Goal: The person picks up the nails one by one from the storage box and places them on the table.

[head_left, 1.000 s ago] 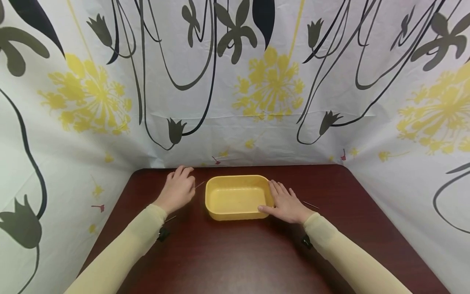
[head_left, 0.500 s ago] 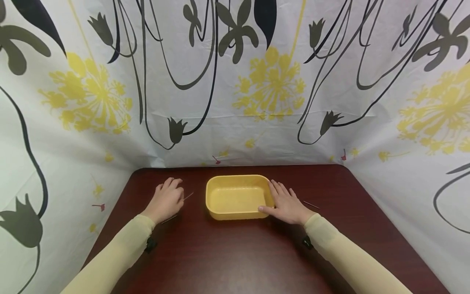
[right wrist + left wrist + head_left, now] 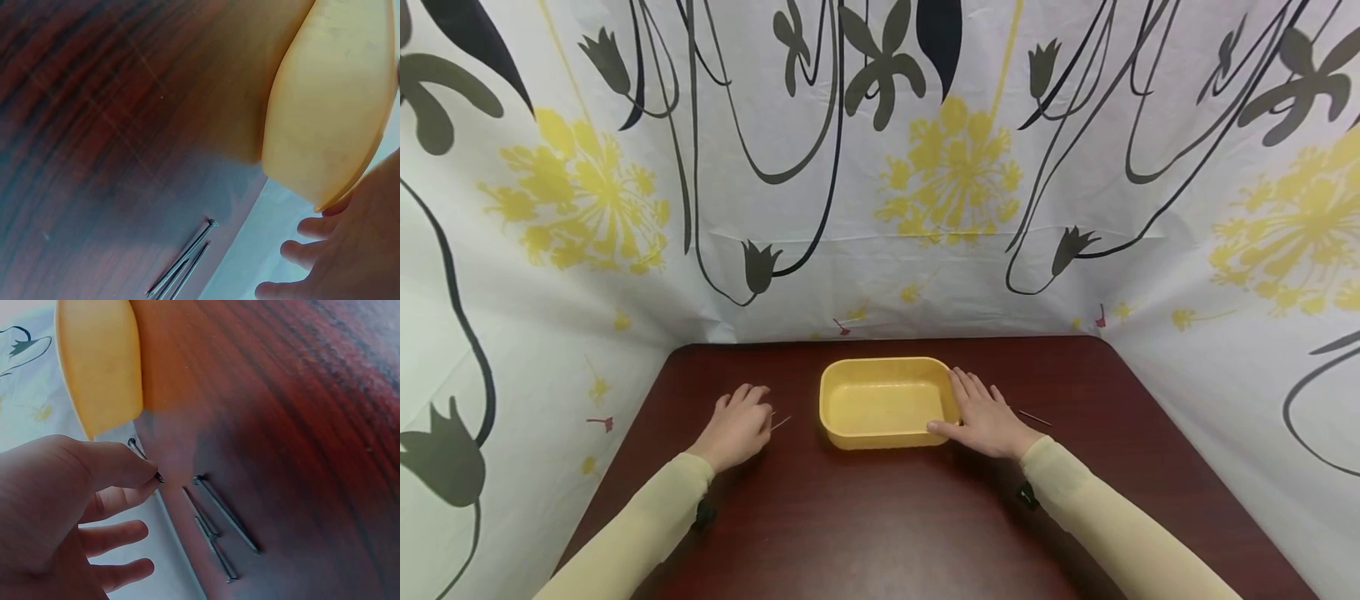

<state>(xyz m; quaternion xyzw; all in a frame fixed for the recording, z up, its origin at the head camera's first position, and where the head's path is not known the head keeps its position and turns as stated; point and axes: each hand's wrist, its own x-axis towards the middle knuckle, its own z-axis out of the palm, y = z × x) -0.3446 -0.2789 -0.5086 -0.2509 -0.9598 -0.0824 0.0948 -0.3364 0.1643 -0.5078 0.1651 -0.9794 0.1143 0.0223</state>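
Observation:
My left hand (image 3: 737,427) is over the table's left side, pinching a small nail (image 3: 137,449) between thumb and index finger, with the other fingers loosely bent. Below it in the left wrist view lie a thicker dark nail (image 3: 226,514) and two thinner nails (image 3: 214,547). My right hand (image 3: 988,421) rests on the right end of a yellow plastic container (image 3: 883,442), fingers extended along its side and thumb over the near rim. The container's inside shows no contents in the head view. In the right wrist view the right fingertips are partly hidden behind the container.
Several nails (image 3: 179,258) lie together on the table to the right of my right hand. The dark reddish wooden table (image 3: 880,525) ends at the back against a white curtain (image 3: 880,283) with a flower print, which also hangs at both sides.
My left hand has moved left and nearer to me, away from the container, carrying the nail back over the loose nails. My right hand and the container have stayed put.

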